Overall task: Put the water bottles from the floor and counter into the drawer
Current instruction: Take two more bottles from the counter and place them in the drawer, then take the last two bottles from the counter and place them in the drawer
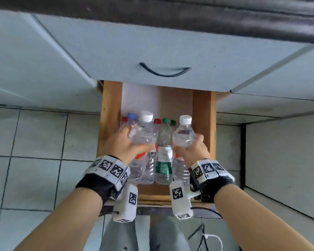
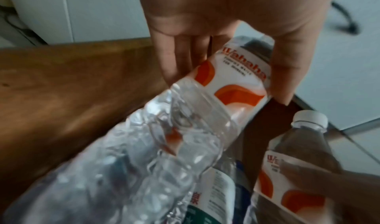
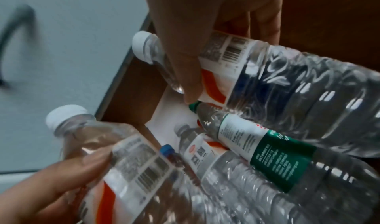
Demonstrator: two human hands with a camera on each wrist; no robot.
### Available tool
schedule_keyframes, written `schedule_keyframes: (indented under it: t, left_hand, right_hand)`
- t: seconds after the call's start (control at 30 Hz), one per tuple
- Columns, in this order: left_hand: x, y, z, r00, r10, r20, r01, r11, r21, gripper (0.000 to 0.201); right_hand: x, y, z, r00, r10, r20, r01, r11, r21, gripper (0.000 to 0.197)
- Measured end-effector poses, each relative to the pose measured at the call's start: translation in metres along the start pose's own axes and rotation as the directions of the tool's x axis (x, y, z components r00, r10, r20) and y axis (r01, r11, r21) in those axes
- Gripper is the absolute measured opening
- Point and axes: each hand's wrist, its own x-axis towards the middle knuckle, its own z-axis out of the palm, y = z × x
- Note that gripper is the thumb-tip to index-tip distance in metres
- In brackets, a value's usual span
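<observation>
The wooden drawer (image 1: 110, 115) stands pulled out, and several water bottles lie side by side in it, among them a green-labelled bottle (image 1: 164, 156) (image 3: 267, 149). Above the drawer's left half, my left hand (image 1: 134, 140) (image 2: 228, 87) grips a clear white-capped bottle (image 1: 143, 131) (image 2: 195, 122) round its orange-and-white label. My right hand (image 1: 190, 145) (image 3: 226, 48) grips a second white-capped bottle (image 1: 184, 134) (image 3: 287, 81) above the right half. Both held bottles point cap-first toward the cabinet, just over the lying ones.
A closed pale drawer front with a black handle (image 1: 164, 71) overhangs the back of the open drawer. The dark countertop (image 1: 170, 15) runs above. Pale tiled floor (image 1: 34, 142) lies on both sides. My legs (image 1: 143, 238) and a cable (image 1: 207, 238) are below.
</observation>
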Motion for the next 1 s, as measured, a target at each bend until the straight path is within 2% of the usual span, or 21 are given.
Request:
schedule_keyframes:
  t: [0.1, 0.2, 0.27, 0.3, 0.37, 0.5, 0.6, 0.7, 0.77, 0.8, 0.9, 0.93, 1.0]
  left_hand:
    - [0.024, -0.009, 0.012, 0.991, -0.131, 0.041, 0.130, 0.991, 0.013, 0.086]
    - [0.040, -0.014, 0.021, 0.975, -0.209, 0.073, 0.210, 0.978, -0.002, 0.077]
    - [0.047, -0.016, 0.026, 0.971, -0.223, 0.088, 0.223, 0.975, 0.009, 0.087]
    - [0.048, -0.017, 0.027, 0.970, -0.229, 0.082, 0.228, 0.973, 0.021, 0.094]
    - [0.048, -0.020, 0.031, 0.969, -0.243, 0.048, 0.243, 0.970, -0.002, 0.095]
    - [0.040, -0.018, 0.032, 0.961, -0.258, -0.096, 0.252, 0.965, -0.073, 0.095]
    - [0.039, -0.016, 0.027, 0.957, -0.275, -0.089, 0.276, 0.961, -0.002, 0.092]
    - [0.028, -0.004, 0.014, 0.979, -0.194, -0.068, 0.196, 0.981, 0.014, 0.074]
    - [0.015, 0.018, -0.004, 0.994, -0.082, -0.067, 0.079, 0.996, -0.047, 0.048]
    - [0.006, 0.033, -0.016, 0.996, -0.040, -0.077, 0.029, 0.990, -0.135, 0.034]
    - [-0.027, 0.087, -0.063, 0.998, 0.028, -0.049, -0.046, 0.904, -0.426, 0.012]
    - [-0.038, 0.105, -0.078, 0.997, 0.076, -0.008, -0.071, 0.884, -0.462, 0.008]
    - [-0.060, 0.141, -0.109, 0.976, 0.197, 0.094, -0.133, 0.877, -0.462, 0.014]
  right_hand:
    - [0.024, 0.005, 0.012, 0.996, 0.083, 0.023, -0.081, 0.994, -0.068, 0.079]
    - [0.041, 0.011, 0.018, 0.987, 0.160, 0.027, -0.158, 0.985, -0.070, 0.082]
    - [0.047, 0.014, 0.021, 0.980, 0.197, 0.022, -0.192, 0.970, -0.151, 0.073]
    - [0.049, 0.017, 0.024, 0.981, 0.191, 0.012, -0.185, 0.960, -0.209, 0.064]
    - [0.050, 0.024, 0.029, 0.985, 0.174, -0.005, -0.168, 0.943, -0.286, 0.056]
    - [0.042, 0.031, 0.032, 0.980, 0.188, 0.060, -0.164, 0.947, -0.278, 0.070]
    - [0.033, 0.024, 0.026, 0.974, 0.211, 0.083, -0.187, 0.955, -0.228, 0.072]
    - [0.014, 0.002, 0.008, 0.980, 0.147, 0.133, -0.128, 0.982, -0.141, 0.057]
    - [-0.006, -0.022, -0.011, 0.986, 0.060, 0.157, -0.056, 0.998, -0.029, 0.049]
    - [-0.018, -0.035, -0.022, 0.988, 0.019, 0.151, -0.026, 0.999, 0.041, 0.046]
    - [-0.058, -0.075, -0.056, 0.992, -0.103, 0.070, 0.083, 0.966, 0.243, 0.037]
    - [-0.071, -0.088, -0.069, 0.989, -0.145, 0.025, 0.131, 0.943, 0.305, 0.032]
    - [-0.097, -0.112, -0.098, 0.977, -0.199, -0.083, 0.215, 0.886, 0.410, 0.017]
